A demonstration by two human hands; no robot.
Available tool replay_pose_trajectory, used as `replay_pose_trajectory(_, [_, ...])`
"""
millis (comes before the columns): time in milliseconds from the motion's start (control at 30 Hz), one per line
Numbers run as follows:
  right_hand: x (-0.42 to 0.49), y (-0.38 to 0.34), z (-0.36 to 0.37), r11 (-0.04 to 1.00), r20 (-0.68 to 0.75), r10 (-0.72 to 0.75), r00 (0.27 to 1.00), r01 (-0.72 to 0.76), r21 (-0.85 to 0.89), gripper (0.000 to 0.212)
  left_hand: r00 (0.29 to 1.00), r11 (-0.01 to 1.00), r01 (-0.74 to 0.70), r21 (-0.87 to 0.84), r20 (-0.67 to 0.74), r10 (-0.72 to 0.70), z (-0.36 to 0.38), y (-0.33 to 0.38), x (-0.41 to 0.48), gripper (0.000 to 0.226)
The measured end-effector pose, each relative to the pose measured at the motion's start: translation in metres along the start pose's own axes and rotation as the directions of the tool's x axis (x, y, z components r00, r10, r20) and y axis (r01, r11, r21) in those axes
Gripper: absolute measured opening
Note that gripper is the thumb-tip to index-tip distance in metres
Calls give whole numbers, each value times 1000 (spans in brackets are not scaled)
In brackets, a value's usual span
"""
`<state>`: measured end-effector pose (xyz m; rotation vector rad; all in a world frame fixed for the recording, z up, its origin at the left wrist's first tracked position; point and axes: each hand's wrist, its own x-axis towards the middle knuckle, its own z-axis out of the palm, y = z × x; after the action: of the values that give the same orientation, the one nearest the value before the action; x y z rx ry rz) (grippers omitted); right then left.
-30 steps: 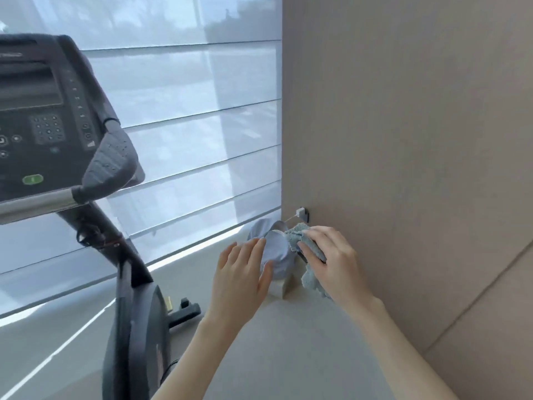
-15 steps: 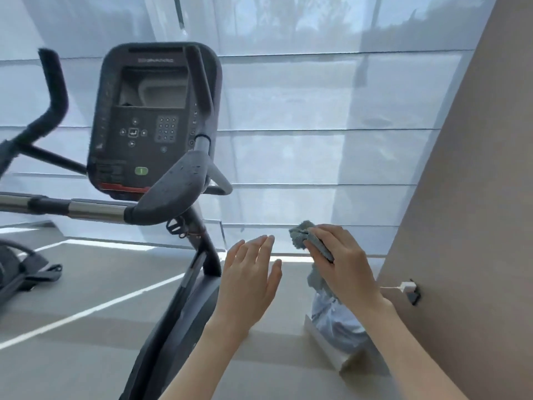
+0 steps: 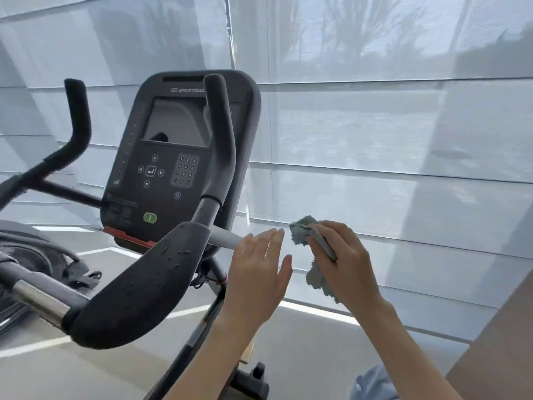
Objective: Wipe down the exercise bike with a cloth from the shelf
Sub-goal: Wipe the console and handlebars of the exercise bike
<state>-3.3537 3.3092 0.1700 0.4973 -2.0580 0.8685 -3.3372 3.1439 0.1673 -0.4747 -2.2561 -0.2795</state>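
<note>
A dark exercise bike fills the left half, with its console (image 3: 178, 157) upright and a padded armrest (image 3: 144, 287) in front, beaded with droplets. My right hand (image 3: 343, 261) grips a crumpled grey-blue cloth (image 3: 301, 230), held in the air to the right of the bike. My left hand (image 3: 256, 275) hovers flat with straight fingers beside the cloth, just right of the grey handlebar stub (image 3: 225, 239), holding nothing.
Pale window blinds (image 3: 375, 140) cover the wall behind. A beige wall panel (image 3: 501, 342) stands at the right edge. A light blue bag (image 3: 375, 382) sits on the floor at lower right. The bike's base foot (image 3: 253, 379) is below my arms.
The view has swung left and up from the floor bag to the bike console. Both hands have risen, the right one carrying the cloth up away from the bag.
</note>
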Motion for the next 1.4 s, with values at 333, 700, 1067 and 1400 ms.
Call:
replay_pose_trajectory(333, [101, 33, 66, 942, -71, -141, 987, 156, 298, 27, 991, 963, 94, 252, -114, -67, 13, -19, 57, 43])
replay_pose_trajectory(700, [240, -11, 106, 685, -372, -360, 856, 513, 516, 24, 910, 691, 414, 592, -270, -314, -13, -32, 63, 38])
replay_pose_trajectory(1067, [242, -12, 167, 542, -306, -664, 683, 720, 433, 23, 888, 551, 461, 696, -352, -297, -9, -31, 60, 33])
replay_pose_trajectory(1400, [213, 9, 169, 446, -234, -793, 563, 797, 408, 17, 902, 551, 431, 714, -356, -243, -10, -35, 56, 29])
